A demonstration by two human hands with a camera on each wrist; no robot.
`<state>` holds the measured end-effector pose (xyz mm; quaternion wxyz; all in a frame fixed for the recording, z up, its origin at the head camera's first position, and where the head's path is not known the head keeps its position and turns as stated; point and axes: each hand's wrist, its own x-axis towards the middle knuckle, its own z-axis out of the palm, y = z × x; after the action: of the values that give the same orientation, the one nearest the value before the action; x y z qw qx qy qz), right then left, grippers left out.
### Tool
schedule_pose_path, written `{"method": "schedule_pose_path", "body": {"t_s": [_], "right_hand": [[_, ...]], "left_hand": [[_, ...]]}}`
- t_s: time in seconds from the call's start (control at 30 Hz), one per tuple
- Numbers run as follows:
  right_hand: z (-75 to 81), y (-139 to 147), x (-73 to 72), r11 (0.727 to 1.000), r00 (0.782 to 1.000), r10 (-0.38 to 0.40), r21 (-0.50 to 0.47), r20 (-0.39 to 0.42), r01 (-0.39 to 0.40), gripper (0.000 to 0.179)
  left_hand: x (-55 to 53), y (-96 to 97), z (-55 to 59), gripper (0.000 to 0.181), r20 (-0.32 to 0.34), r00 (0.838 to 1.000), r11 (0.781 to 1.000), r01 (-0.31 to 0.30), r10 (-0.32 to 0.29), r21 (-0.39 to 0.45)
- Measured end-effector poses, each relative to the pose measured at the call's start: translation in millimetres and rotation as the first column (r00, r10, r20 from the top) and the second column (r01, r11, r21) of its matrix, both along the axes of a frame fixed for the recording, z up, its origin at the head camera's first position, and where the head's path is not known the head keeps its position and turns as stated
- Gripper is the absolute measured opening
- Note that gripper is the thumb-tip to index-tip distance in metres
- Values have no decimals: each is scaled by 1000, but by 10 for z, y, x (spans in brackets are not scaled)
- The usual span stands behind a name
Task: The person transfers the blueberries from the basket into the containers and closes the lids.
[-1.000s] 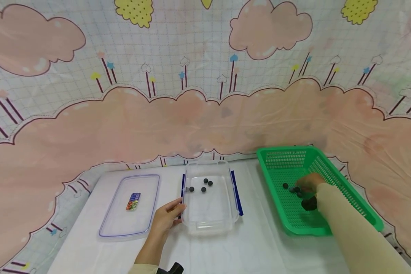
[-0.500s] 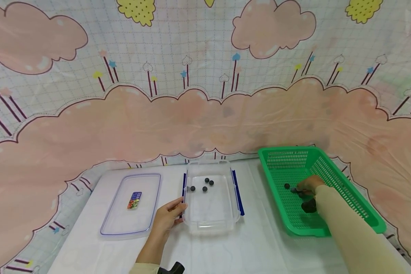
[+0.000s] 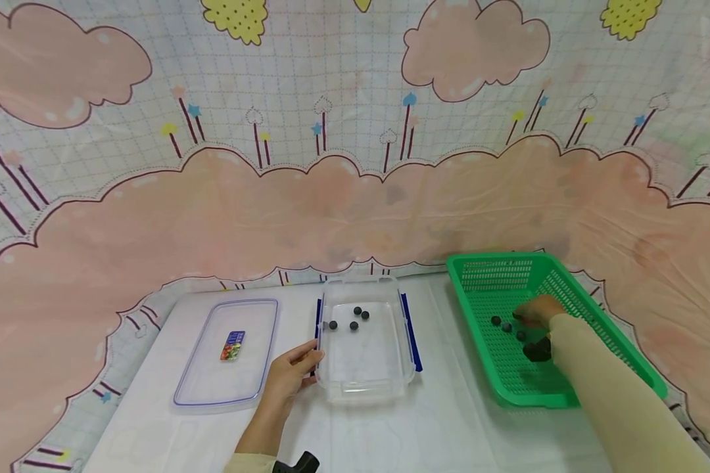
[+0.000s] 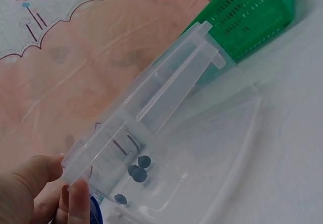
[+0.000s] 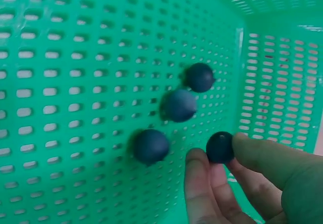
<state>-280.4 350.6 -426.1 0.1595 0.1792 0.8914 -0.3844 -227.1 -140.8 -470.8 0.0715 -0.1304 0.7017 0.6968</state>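
Note:
My right hand [image 3: 538,311] is inside the green basket [image 3: 497,383], pinching a blueberry [image 5: 220,147] between thumb and fingertips. Three other blueberries lie on the basket floor beside it, the nearest one [image 5: 151,147] just left of the fingers in the right wrist view. With its thumb and fingers, my left hand [image 3: 290,376] grips the left side of a clear plastic container [image 3: 369,389], at its rim. Several blueberries [image 3: 354,326] rest on the container's bottom, toward the back and left. Blue side latches [image 3: 411,335] hang folded out from the container.
Left of the container, a clear lid [image 3: 201,378] with a blue seal and a small colourful label [image 3: 232,346] lies flat on the white tabletop [image 3: 384,437]. A patterned cloth [image 3: 355,217] hangs behind the table. The basket's raised sides surround my right hand.
My right hand has shifted slightly back and away from the other blueberries in the basket, a blueberry now between its fingers. The left hand stays at the container's side.

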Motion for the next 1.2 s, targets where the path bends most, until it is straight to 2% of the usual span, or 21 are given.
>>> {"method": "schedule_pose_path", "body": {"t_s": [0.07, 0.23, 0.33, 0.47, 0.7, 0.87, 0.93, 1.03, 1.2], "right_hand": [[25, -9, -10, 1000, 1000, 0, -25, -4, 0, 39], [78, -52, -29, 986, 1000, -21, -164, -13, 19, 33], [105, -109, -39, 953, 998, -59, -298, -23, 49, 35], [141, -213, -51, 896, 997, -63, -442, -32, 43, 53], [196, -366, -67, 870, 993, 54, -482, -108, -100, 51], [206, -458, -79, 846, 993, 38, -525, -111, -92, 52], [220, -498, -88, 847, 992, 50, -522, -112, -101, 52], [261, -563, -98, 863, 988, 89, -485, -123, -138, 54], [336, -714, -106, 843, 985, 78, -517, -151, -146, 55]], "left_hand": [[-4, 0, -2, 45, 3, 1000, 1000, -1, 1, 0], [-15, 0, -11, 45, 4, 1000, 1000, -1, 1, 0], [-5, 1, -12, 45, 8, 1000, 1000, 0, 0, 1], [15, -2, -5, 46, 19, 1000, 1000, 2, -2, 0], [5, -5, 11, 46, 7, 1000, 1000, -1, 1, 3], [9, 1, 3, 46, 9, 1000, 1000, 5, -5, 2], [11, 2, 2, 46, 11, 1000, 1000, 8, -8, 2], [11, -2, 6, 46, 11, 1000, 1000, 8, -8, 0], [24, -28, 23, 45, 11, 1000, 1000, 6, -6, -7]]}}
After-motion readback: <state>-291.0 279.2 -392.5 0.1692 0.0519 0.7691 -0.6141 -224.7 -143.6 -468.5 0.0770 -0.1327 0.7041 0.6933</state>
